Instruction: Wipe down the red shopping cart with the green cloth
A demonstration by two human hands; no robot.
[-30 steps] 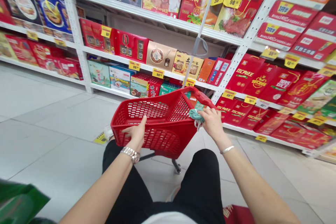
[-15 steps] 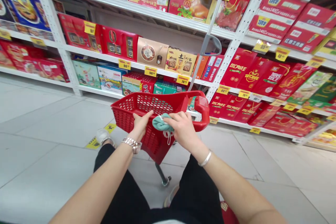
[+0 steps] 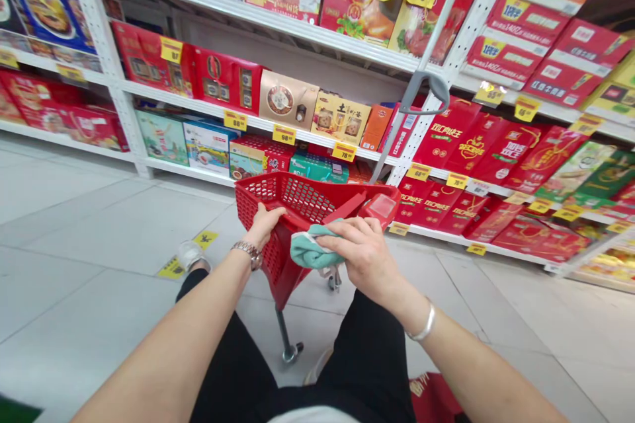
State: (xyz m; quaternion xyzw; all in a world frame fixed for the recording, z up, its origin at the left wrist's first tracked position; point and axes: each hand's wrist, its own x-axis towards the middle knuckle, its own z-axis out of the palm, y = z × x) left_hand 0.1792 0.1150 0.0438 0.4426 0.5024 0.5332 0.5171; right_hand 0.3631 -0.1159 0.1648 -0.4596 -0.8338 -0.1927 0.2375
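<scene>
Our right hand [image 3: 362, 258] presses a teal cloth [image 3: 310, 250], half hidden under its spread fingers, against the red shopping basket [image 3: 292, 201]; our left hand [image 3: 265, 225] grips the basket with curled fingers.

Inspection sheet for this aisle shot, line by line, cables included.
Surface: grey tile floor, yellow sticker on it.
Handled things: red plastic mesh basket on a wheeled pole; teal cloth against its rim.
Clutter: red package at lower edge, by black trousers.
Hands: left hand, fingers around the basket rim; right hand pressing the cloth to the basket.
Cables: nothing seen.
Surroundings: white metal shelving holding red gift boxes, yellow price tags.
</scene>
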